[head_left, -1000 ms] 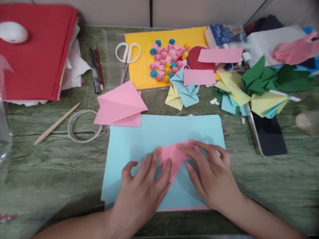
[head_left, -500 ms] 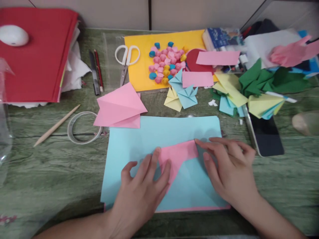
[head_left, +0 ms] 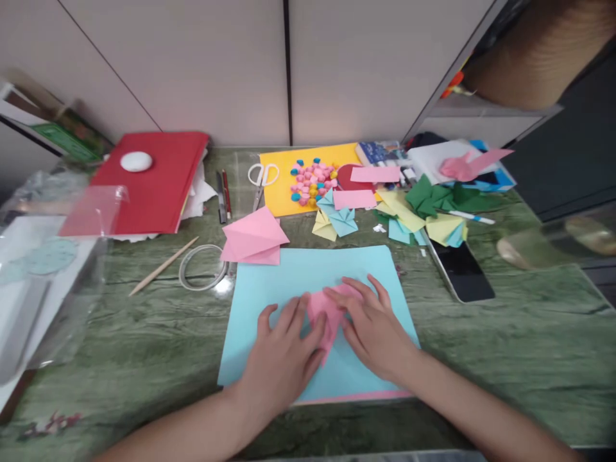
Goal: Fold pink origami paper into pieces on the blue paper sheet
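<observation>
No writing can be read: the print on the blue packet [head_left: 380, 152] at 1 o'clock on the far table edge is too blurred, and so is the green label [head_left: 72, 138] at 10 o'clock. The clear plastic bag [head_left: 58, 282] at 9 o'clock holds pale sheets, their detail unclear.

At the middle, a small folded pink paper [head_left: 323, 312] lies on a light blue sheet [head_left: 308, 273]. The left hand [head_left: 283, 353] lies flat with fingers spread, its fingertips pressing the paper's 9 o'clock side. The right hand [head_left: 373, 327] is also flat and spread, and presses the 3 o'clock side; neither hand grips anything.

Touching the sheet's 11 o'clock corner is a larger pink fold [head_left: 255, 237], with a tape ring [head_left: 202, 266] and a wooden stick [head_left: 163, 266] beyond it at 9 o'clock. At 12 o'clock a yellow sheet [head_left: 282, 196] carries scissors [head_left: 262, 179] and a cluster of pink, blue and yellow paper rolls [head_left: 312, 179]. A phone [head_left: 459, 273] lies at 3 o'clock, a red folder [head_left: 158, 189] at 10 o'clock.
</observation>
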`<state>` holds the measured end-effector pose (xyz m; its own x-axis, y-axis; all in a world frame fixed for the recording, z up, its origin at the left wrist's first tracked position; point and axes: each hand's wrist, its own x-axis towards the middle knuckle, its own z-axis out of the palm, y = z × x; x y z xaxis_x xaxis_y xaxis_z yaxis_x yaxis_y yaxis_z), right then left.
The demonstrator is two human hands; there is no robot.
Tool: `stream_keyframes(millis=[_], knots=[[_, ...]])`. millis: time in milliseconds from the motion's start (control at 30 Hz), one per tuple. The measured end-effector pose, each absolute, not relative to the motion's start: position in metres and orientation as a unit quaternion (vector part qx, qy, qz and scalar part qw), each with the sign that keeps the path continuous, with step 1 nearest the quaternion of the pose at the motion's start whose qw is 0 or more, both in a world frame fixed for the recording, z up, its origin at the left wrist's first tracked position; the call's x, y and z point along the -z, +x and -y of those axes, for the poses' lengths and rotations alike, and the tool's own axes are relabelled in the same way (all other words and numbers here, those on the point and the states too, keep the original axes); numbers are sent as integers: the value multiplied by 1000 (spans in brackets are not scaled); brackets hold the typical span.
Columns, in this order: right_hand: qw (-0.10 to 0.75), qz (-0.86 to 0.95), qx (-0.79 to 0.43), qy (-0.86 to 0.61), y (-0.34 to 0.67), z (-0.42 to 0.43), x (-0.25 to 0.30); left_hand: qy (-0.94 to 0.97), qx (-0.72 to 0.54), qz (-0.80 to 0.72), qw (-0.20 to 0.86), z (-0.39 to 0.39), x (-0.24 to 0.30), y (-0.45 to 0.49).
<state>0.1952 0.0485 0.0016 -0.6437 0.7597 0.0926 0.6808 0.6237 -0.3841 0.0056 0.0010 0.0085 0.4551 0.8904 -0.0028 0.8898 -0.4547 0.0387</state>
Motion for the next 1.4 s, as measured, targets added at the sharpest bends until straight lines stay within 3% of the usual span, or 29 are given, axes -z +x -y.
stream_keyframes(millis=[300, 733, 1400], knots=[[177, 835, -80, -515, 215, -59, -6, 853, -1, -522, 12, 3, -14, 6], [191, 854, 11, -484, 211, -57, 7, 853, -54, -519, -22, -16, -8, 22], [203, 844, 38, -495, 213, -55, 13, 844, -53, -530, -62, -12, -23, -8]])
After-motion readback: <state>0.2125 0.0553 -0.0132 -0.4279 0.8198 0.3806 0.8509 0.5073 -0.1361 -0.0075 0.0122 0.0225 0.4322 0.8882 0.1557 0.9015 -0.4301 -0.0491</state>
